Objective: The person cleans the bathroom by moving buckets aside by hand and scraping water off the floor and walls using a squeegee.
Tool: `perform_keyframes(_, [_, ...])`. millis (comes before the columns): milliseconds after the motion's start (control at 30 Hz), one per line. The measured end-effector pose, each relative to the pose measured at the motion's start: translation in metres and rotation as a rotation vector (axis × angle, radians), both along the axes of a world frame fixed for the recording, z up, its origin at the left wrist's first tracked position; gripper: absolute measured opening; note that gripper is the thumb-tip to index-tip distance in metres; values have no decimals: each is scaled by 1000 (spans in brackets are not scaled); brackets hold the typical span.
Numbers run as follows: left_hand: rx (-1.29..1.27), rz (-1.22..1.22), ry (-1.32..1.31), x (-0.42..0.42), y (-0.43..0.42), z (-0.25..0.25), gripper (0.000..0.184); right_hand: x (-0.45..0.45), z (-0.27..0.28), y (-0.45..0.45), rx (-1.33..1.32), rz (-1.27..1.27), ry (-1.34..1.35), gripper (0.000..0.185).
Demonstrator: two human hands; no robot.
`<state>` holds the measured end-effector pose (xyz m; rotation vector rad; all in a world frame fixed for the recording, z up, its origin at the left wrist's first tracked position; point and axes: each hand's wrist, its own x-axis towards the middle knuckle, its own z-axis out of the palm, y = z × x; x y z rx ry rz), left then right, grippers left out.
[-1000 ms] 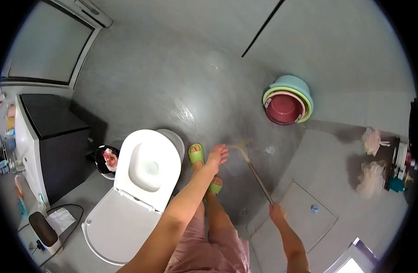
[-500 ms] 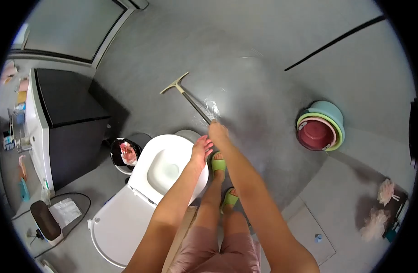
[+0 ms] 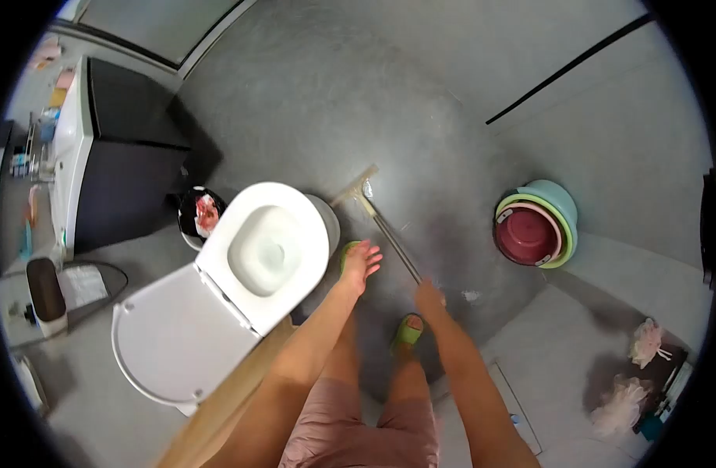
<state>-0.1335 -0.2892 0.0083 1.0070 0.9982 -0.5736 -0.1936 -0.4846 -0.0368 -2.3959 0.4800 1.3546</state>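
My right hand (image 3: 430,297) is closed around the grey handle of a floor squeegee (image 3: 394,242). The squeegee's cream T-shaped head (image 3: 356,187) rests on the grey floor ahead of my feet, slightly smeared by motion. A small shiny wet patch shows at the head, and another whitish wet spot lies right of my right hand. My left hand (image 3: 361,265) hovers with its fingers apart, holding nothing, above my left green slipper (image 3: 348,251) and to the right of the toilet (image 3: 316,234). The toilet's lid and seat area are visible, with the lid (image 3: 171,335) raised back.
Nested basins (image 3: 567,218) stand on the right by the wall. A black waste bin (image 3: 188,226) with crumpled tissue sits left of the toilet, beside a dark cabinet (image 3: 132,187). Bath puffs (image 3: 619,405) hang at lower right. My right slipper (image 3: 408,334) is on the floor.
The squeegee head has been drawn back toward my feet and to the right. My right hand has moved right and down with the handle. The view has shifted and my feet stand further apart.
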Motion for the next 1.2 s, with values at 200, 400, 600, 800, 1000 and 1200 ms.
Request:
perform_keyframes(200, [-79, 54, 35, -82, -79, 6, 35, -199, 29, -179, -191, 223, 70, 28])
perform_keyframes(400, [-82, 45, 59, -135, -95, 19, 35, -214, 107, -216, -166, 349, -117, 28])
perform_keyframes(600, [-30, 98, 78, -152, -68, 17, 35, -109, 54, -110, 94, 593, -544, 24])
perform_keyframes(800, [31, 90, 67, -167, -25, 27, 35, 4, 19, -41, 88, 792, -527, 25])
perform_keyframes(1000, [21, 158, 76, -193, -9, 20, 36, -59, 20, -75, -18, 707, -235, 29])
perform_keyframes(1200, [-35, 177, 59, -199, -12, 20, 31, -195, 73, -189, -189, 328, -39, 39])
